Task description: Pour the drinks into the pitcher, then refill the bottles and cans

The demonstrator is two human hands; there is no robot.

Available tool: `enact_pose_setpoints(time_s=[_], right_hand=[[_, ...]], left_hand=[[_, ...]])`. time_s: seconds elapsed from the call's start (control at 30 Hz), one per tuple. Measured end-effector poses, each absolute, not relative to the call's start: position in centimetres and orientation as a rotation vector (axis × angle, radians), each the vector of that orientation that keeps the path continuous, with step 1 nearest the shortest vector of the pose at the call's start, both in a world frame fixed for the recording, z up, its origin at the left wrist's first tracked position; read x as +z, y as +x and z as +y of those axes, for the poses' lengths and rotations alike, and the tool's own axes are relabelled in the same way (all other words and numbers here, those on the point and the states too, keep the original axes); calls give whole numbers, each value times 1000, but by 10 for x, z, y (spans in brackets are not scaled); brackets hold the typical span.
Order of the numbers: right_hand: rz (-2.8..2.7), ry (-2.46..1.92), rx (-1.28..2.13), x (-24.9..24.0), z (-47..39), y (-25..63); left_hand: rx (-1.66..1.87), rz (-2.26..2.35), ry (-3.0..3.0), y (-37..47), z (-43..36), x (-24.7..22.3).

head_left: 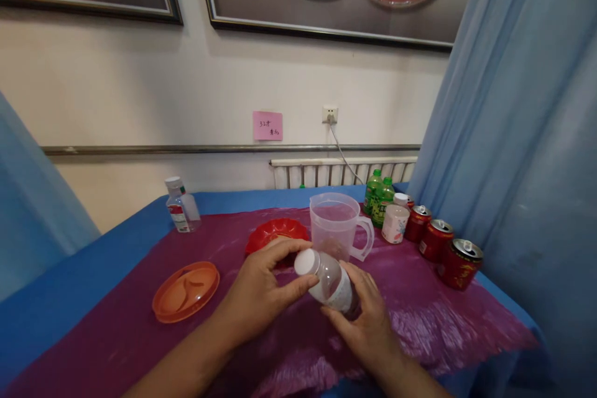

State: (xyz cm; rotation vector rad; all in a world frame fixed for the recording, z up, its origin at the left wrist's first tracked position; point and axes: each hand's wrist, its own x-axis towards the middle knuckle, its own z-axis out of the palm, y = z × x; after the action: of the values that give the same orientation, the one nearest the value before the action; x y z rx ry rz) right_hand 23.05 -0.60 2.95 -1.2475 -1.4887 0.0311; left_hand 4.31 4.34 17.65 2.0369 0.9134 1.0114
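A clear plastic bottle with a white cap and a pale label is tilted in the air above the table, its cap toward the left. Around the bottle's body wrap the fingers of my right hand. My left hand pinches the white cap between thumb and fingers. Just behind the bottle stands a translucent measuring jug with its handle to the right. A red scalloped dish lies behind my left hand, partly hidden by it. The bottle's lower end is covered by my right hand.
An orange divided plate lies at left, with a clear white-capped bottle behind it. On the right stand green bottles, a pink-labelled bottle and several red cans. Purple plastic sheeting covers the blue tablecloth.
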Motion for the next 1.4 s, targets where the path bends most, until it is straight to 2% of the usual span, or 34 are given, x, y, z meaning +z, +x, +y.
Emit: enact_pose_setpoints(time_s=[0.27, 0.47, 0.73, 0.87, 0.97, 1.1, 1.17, 1.4], right_hand=[[-1546, -1251, -38, 27, -11, 237], [-1589, -1181, 342, 31, -20, 237], [-1578, -1008, 493, 42, -24, 224], [-1606, -818, 901, 44, -31, 219], [-1514, -772, 1102, 40, -32, 216], [-1361, -832, 1004, 34, -28, 214], [-1331, -822, 1006, 35, -27, 213], [-1303, -556, 1356, 46, -31, 205]], left_hand=[[861, 858, 2198, 39, 51, 181], [684, 674, 2070, 30, 55, 190], [608, 607, 1791, 43, 30, 186], [362, 404, 1562, 39, 35, 190], [562, 396, 1644, 37, 47, 183], [931, 648, 1712, 39, 52, 167], [941, 678, 1687, 37, 50, 163], [717, 430, 1520, 21, 60, 159]])
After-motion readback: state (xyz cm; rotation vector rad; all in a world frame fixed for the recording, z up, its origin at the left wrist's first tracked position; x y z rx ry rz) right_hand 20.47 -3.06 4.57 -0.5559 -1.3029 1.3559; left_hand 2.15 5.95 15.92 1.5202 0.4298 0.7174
